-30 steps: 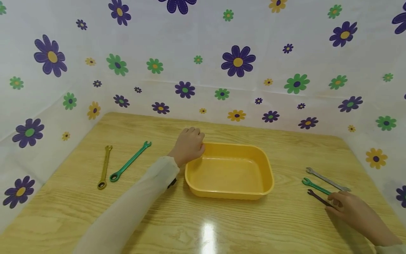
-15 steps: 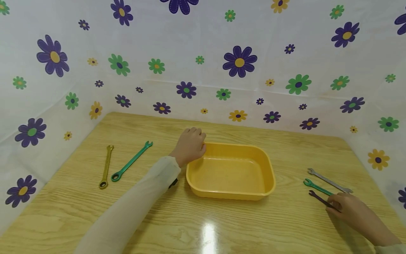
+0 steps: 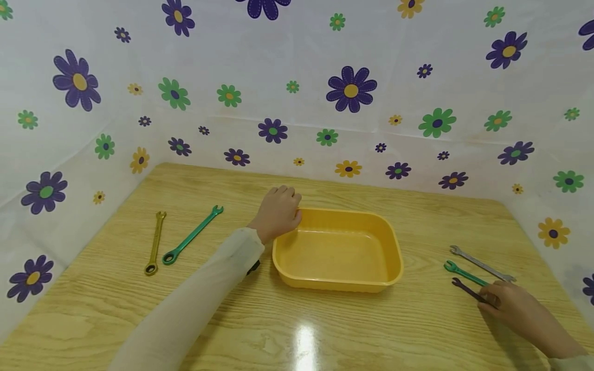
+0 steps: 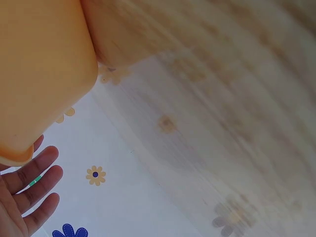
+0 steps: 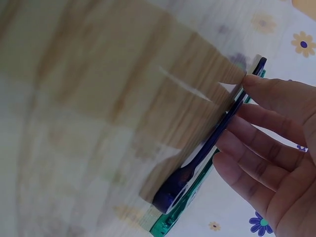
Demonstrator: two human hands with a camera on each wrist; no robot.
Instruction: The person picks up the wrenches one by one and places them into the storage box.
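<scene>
My left hand (image 3: 278, 211) grips the rear left corner of a yellow plastic tub (image 3: 334, 285), thumb over the inside of the rim. In the left wrist view the fingers (image 4: 42, 185) reach past the tub's rim on the outside. At the right, my right hand (image 3: 512, 306) pinches a dark purple wrench (image 3: 466, 290) between thumb and fingers; its far end is covered in the head view. The right wrist view has this wrench (image 5: 210, 136) along the tabletop, and I cannot tell whether it is lifted. Beside it lies a green wrench (image 3: 466, 273), partly behind the hand.
A silver wrench (image 3: 482, 264) lies just beyond the green one. On the left side of the wooden table (image 3: 371, 330) are a gold ratchet wrench (image 3: 155, 242) and a larger green ratchet wrench (image 3: 194, 235). Flower-print sheeting (image 3: 297, 62) stands round the back and sides.
</scene>
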